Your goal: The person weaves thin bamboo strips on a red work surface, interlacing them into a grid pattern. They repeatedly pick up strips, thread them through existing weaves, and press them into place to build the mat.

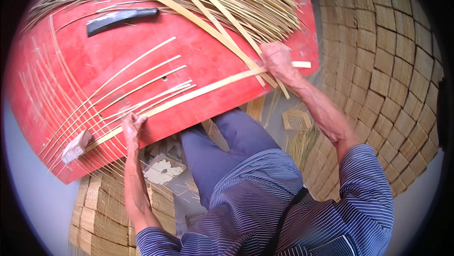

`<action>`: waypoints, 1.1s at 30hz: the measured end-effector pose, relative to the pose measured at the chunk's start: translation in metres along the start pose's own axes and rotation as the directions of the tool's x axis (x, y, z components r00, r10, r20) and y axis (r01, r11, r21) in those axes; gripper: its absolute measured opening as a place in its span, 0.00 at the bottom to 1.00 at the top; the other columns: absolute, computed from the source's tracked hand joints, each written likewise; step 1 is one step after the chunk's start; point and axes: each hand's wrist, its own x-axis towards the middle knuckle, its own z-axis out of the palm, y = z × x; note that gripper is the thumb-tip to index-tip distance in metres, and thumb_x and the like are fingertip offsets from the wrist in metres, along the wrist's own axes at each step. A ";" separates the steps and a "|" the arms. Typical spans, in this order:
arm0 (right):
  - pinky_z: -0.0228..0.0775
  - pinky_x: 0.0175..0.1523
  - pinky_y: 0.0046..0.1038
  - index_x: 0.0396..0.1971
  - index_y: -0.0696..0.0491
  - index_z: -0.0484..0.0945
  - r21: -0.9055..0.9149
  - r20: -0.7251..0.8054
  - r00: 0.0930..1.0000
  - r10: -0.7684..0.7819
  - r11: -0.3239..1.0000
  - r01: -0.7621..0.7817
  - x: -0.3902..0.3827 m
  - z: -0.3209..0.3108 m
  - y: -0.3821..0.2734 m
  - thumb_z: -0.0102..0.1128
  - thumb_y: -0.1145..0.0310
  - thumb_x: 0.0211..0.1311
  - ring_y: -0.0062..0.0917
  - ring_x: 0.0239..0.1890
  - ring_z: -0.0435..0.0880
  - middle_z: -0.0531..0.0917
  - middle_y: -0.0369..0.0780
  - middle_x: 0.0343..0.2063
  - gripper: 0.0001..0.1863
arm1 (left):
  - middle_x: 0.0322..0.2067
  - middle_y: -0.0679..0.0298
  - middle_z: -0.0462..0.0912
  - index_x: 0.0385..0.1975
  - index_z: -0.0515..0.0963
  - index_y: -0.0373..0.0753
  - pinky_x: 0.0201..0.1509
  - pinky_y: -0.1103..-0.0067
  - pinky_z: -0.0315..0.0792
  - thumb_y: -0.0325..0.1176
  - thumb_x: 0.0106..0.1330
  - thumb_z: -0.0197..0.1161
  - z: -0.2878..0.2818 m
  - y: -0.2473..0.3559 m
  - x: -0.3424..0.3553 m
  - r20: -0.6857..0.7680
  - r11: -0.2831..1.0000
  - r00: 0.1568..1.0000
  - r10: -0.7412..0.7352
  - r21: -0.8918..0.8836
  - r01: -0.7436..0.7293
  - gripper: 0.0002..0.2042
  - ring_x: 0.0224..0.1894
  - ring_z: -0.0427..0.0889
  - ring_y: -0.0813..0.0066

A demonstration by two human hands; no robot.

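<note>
A long pale bamboo strip lies along the near edge of the red table. Its right end sticks out past my right hand, which is closed around it. Fingers bent, my left hand pinches the strip farther left, where it crosses the thin splints. These crossed bamboo splints form an open, loose weave at the table's left end. A whitish block rests on the weave near the table corner. Wider bamboo slats slant across the table and pass close to my right hand.
A dark-handled cleaver lies toward the back of the table, beside a big bundle of thin splints. Stacks of woven bamboo pieces rise at the right, with more stacked pieces below left. A small woven basket sits on the floor.
</note>
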 end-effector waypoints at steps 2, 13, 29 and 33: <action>0.72 0.31 0.42 0.30 0.53 0.72 0.079 -0.004 0.998 0.067 0.995 -0.066 0.030 0.033 -0.046 0.65 0.66 0.56 0.43 0.29 0.81 0.77 0.44 0.25 0.10 | 0.16 0.72 0.71 0.19 0.69 0.40 0.21 0.82 0.64 0.29 0.58 0.72 0.001 0.004 -0.001 0.001 1.000 1.000 -0.009 0.017 0.009 0.15 0.19 0.67 0.85; 0.75 0.37 0.49 0.32 0.60 0.74 0.087 0.091 0.975 0.201 0.974 -0.209 0.114 0.077 -0.088 0.60 0.70 0.53 0.51 0.33 0.83 0.81 0.51 0.27 0.10 | 0.14 0.71 0.68 0.17 0.67 0.39 0.21 0.79 0.60 0.29 0.54 0.76 -0.009 0.005 -0.012 -0.045 0.992 0.994 -0.097 0.082 0.100 0.18 0.18 0.64 0.83; 0.74 0.36 0.50 0.34 0.57 0.71 0.231 -0.083 0.992 0.100 0.970 -0.079 0.112 0.045 -0.075 0.63 0.66 0.56 0.50 0.32 0.81 0.78 0.50 0.28 0.12 | 0.14 0.66 0.70 0.16 0.67 0.37 0.24 0.74 0.66 0.31 0.51 0.79 -0.004 0.012 -0.007 -0.064 0.981 0.998 0.000 0.191 0.012 0.20 0.20 0.66 0.78; 0.75 0.37 0.49 0.32 0.55 0.74 0.189 -0.140 0.936 0.322 0.937 -0.294 0.114 0.039 -0.081 0.61 0.63 0.60 0.48 0.34 0.83 0.81 0.50 0.29 0.11 | 0.14 0.63 0.70 0.17 0.68 0.37 0.26 0.70 0.66 0.35 0.48 0.80 -0.010 0.005 -0.012 -0.076 0.978 0.997 0.004 0.207 0.012 0.21 0.20 0.67 0.73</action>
